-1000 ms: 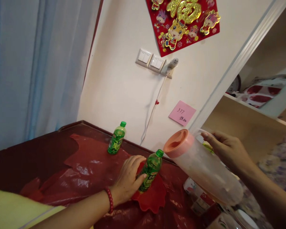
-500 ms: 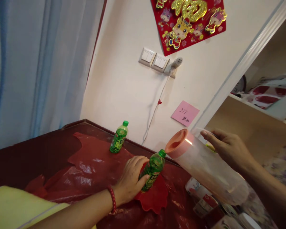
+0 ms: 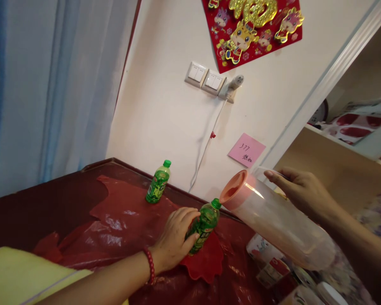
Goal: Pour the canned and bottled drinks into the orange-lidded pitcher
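My left hand (image 3: pixel 178 237), with a red bead bracelet at the wrist, is wrapped around a green-labelled drink bottle (image 3: pixel 207 220). This bottle stands on a red wavy-edged dish or mat (image 3: pixel 208 264). In my right hand (image 3: pixel 305 192) is the handle of a clear plastic pitcher (image 3: pixel 276 224) with an orange lid. The pitcher is tilted on its side in the air, its lid end down by the bottle's green top; I cannot tell whether they touch. A second green bottle (image 3: pixel 158 182) stands capped, farther back and to the left.
A red plastic sheet (image 3: pixel 120 212) lies crumpled on the dark table (image 3: pixel 19 220). Cans and jars (image 3: pixel 273 271) crowd the lower right, beneath the pitcher. A yellow item (image 3: pixel 28 275) is at lower left. Behind the table, a white cord (image 3: pixel 206 152) hangs down the wall.
The pitcher has shifted very slightly, its base end a little to the right. My left hand and both bottles are essentially where they were.
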### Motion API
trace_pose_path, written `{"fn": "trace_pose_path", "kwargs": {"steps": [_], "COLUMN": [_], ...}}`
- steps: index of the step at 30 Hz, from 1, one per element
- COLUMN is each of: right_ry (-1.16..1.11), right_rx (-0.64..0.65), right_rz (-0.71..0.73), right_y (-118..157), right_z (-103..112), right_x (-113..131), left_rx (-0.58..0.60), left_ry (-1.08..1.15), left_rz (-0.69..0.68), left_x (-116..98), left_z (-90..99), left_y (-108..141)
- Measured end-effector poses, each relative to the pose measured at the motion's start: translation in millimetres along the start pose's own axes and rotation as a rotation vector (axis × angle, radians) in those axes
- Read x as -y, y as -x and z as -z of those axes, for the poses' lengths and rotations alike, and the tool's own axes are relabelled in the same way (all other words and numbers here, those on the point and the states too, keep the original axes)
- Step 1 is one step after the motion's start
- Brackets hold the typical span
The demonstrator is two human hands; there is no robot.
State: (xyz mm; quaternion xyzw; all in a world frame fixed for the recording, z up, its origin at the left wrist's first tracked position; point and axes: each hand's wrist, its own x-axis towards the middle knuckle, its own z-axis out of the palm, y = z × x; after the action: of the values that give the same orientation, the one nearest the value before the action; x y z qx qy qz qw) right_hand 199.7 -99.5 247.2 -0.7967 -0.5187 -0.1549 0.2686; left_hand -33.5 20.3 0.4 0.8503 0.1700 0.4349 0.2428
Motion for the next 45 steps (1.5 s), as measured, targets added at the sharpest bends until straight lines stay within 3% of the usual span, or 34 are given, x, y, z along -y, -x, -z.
{"fn": "trace_pose_path", "kwargs": {"steps": [9, 45], "right_ry": [-0.003, -0.015], "right_rx": [0.044, 0.037], "right_rz": [-0.005, 0.009], "right_y": [-4, -8], "right_z": [-2, 0], "right_x": [3, 0], "left_rx": [0.048, -0.018], "left_ry": [-0.053, -0.047], "left_rz": [-0.047, -0.096], "left_x": [-2, 5], "left_z": [2.0, -3.4], "left_y": [0, 3]}}
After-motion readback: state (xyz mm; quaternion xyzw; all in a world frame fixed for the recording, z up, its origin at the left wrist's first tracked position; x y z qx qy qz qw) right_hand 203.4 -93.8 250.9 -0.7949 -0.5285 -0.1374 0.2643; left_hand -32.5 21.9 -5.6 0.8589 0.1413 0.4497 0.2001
